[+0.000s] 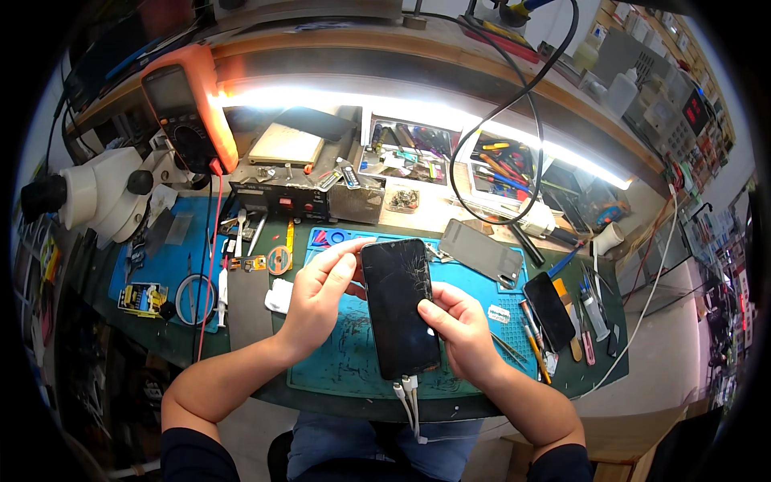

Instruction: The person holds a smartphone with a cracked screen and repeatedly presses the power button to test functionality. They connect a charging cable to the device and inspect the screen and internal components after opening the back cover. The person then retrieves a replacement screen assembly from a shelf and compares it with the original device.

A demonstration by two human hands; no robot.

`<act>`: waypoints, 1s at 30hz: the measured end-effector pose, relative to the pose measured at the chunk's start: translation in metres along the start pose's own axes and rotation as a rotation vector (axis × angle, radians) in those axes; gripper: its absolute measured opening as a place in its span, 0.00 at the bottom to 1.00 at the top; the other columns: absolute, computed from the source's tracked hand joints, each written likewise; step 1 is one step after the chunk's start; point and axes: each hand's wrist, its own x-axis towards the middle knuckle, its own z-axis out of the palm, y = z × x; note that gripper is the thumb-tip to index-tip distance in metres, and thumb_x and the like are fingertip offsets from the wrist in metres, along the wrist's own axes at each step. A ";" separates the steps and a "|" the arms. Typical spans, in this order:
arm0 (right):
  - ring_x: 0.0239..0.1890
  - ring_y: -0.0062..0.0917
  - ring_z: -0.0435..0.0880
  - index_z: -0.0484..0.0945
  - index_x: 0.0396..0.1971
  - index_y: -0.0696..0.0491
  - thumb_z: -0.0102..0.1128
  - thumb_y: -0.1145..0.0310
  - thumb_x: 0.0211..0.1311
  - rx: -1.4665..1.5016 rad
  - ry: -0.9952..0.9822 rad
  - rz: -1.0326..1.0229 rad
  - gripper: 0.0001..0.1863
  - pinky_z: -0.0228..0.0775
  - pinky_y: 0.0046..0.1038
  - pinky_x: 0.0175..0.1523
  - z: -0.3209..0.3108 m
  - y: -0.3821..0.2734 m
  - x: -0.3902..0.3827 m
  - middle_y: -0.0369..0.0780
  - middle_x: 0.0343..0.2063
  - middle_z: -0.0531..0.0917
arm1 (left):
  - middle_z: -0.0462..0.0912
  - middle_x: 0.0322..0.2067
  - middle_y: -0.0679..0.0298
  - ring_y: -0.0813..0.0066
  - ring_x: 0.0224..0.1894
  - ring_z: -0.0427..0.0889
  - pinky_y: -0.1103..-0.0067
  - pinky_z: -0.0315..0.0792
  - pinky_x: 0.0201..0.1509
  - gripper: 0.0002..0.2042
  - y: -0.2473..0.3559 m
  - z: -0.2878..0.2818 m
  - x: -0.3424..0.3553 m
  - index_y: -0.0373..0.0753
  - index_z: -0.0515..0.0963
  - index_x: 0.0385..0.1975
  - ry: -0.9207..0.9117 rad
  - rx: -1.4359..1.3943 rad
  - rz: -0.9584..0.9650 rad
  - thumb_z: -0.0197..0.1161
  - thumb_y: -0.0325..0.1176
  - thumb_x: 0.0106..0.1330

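Between my hands, above the blue work mat (pixel 329 365), is a black smartphone (pixel 393 321) with a dark screen, cracked at its upper right. My right hand (pixel 462 325) grips its right edge, the thumb lying on the glass. At the upper left edge is my left hand (pixel 325 293), fingers bent together against the phone's side and partly hidden behind it. White charging cables (pixel 409 395) hang at the phone's bottom end; whether more than one is plugged in I cannot tell.
A grey phone-sized panel (pixel 482 253) and another black phone (pixel 550 312) lie to the right, near a syringe (pixel 593 309) and several hand tools. An orange multimeter (pixel 189 108) and a white microscope (pixel 96 193) stand at left. Behind are a bench power unit (pixel 281 201) and a black cable loop (pixel 454 181).
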 end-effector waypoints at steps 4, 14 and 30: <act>0.49 0.19 0.80 0.73 0.54 0.62 0.55 0.71 0.69 0.009 0.006 0.016 0.17 0.71 0.24 0.57 0.000 0.002 0.004 0.40 0.48 0.82 | 0.80 0.39 0.63 0.80 0.39 0.80 0.81 0.76 0.42 0.17 -0.002 -0.001 -0.002 0.34 0.69 0.60 0.006 0.045 -0.001 0.52 0.30 0.73; 0.46 0.17 0.80 0.74 0.52 0.61 0.56 0.68 0.70 -0.015 -0.086 0.045 0.16 0.72 0.22 0.53 -0.006 0.007 0.005 0.38 0.45 0.82 | 0.77 0.27 0.64 0.83 0.21 0.77 0.86 0.71 0.19 0.15 -0.005 0.000 -0.001 0.32 0.67 0.50 0.035 0.141 -0.037 0.60 0.29 0.68; 0.46 0.16 0.80 0.75 0.51 0.60 0.58 0.70 0.68 0.002 0.012 0.000 0.15 0.71 0.22 0.55 -0.012 0.010 0.007 0.37 0.44 0.83 | 0.74 0.30 0.66 0.79 0.25 0.76 0.83 0.74 0.22 0.12 -0.011 0.003 0.001 0.37 0.71 0.49 0.160 -0.117 -0.324 0.46 0.38 0.77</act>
